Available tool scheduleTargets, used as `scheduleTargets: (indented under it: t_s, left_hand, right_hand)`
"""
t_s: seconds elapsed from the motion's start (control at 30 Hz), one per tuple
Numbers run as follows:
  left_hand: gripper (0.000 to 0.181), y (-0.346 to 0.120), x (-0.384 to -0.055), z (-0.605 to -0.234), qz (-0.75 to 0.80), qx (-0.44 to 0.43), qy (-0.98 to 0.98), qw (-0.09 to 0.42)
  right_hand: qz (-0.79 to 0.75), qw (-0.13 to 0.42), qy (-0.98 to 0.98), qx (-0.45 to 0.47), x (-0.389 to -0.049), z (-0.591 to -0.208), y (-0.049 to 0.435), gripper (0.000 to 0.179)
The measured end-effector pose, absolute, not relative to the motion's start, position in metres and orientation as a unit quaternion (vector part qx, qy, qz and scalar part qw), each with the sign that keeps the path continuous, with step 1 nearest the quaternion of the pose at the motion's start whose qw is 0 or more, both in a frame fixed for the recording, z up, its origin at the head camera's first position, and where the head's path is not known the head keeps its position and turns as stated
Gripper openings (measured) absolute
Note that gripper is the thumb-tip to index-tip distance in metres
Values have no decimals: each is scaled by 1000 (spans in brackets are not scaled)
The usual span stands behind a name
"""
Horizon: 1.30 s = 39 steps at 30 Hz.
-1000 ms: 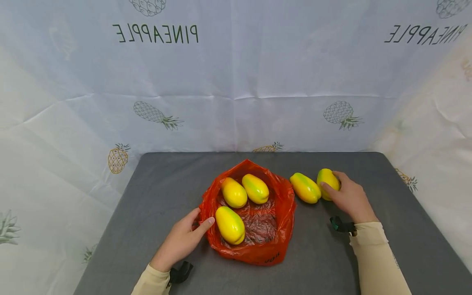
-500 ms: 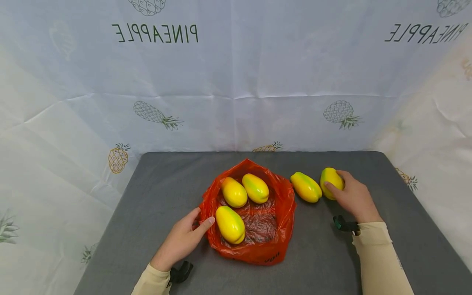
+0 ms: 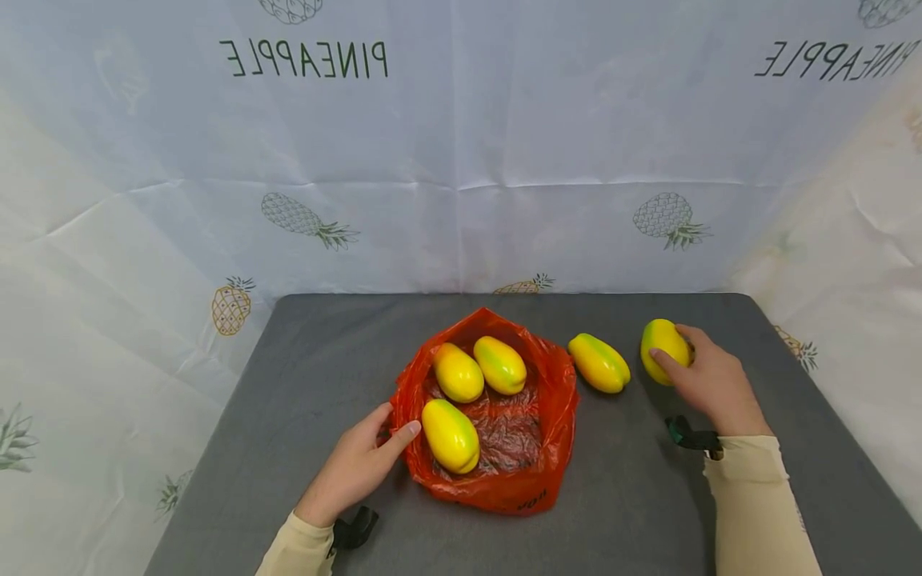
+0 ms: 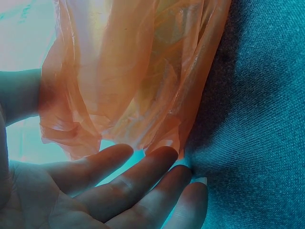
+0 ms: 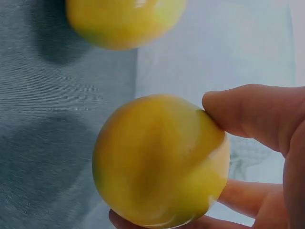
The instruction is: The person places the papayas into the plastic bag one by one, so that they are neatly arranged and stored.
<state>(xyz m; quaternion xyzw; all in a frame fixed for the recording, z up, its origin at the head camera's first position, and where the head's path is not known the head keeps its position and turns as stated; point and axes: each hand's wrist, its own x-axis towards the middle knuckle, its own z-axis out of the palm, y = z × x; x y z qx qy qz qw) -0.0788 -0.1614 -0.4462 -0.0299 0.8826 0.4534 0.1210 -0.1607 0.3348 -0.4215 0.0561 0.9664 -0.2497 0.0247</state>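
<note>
My right hand (image 3: pixel 713 376) grips a yellow-green papaya (image 5: pixel 157 162) between thumb and fingers, raised a little over the table with its shadow apart from it. Left of it, a second papaya (image 3: pixel 599 363) lies beside the red plastic bag (image 3: pixel 504 490). The bag stands with its mouth spread wide. Inside sit three more papayas, two at the back and one papaya (image 3: pixel 450 437) at the front left. My left hand (image 3: pixel 353 468) rests at the bag's left side, thumb over the rim. In the left wrist view its loosely extended fingers (image 4: pixel 128 186) touch the bag's outside.
A dark grey cloth covers the table (image 3: pixel 612 512). Behind it and at both sides hangs a white curtain (image 3: pixel 461 144) printed with pineapples. Each wrist wears a black camera mount, as on the left wrist mount (image 3: pixel 354 528).
My right hand has lifted its papaya and carried it right, away from the papaya beside the bag. The left hand and the bag have stayed in place.
</note>
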Motion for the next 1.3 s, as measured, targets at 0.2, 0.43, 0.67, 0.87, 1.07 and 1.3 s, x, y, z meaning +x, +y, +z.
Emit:
scheduleTargets:
  t_s: [0.2,0.43,0.67,0.87,1.07,1.3]
  left_hand:
    - [59,-165,-77,-445,461,-26,879,116]
    - [58,-167,-79,-445,460,-19,879,120]
    - [52,-166,-80,-444,458,-9,881,117]
    - [53,-166,-80,-444,461,-4,880,112]
    - [57,-165,-80,-445,462,-3,880,108]
    - [57,-167,-78,-445,457,0,883,106]
  right_hand:
    - [-247,25,967,49,-157,-406,324,93]
    - [-235,23,972,14,-148,-388,301,91]
    - [-228,17,973,-36,-135,-369,273,86]
    - [-231,-10,970,-74,-129,-344,246,82]
    - [-233,-20,965,-122,-124,-329,211,78]
    - [-224,-16,957,-183,-117,-347,173,70]
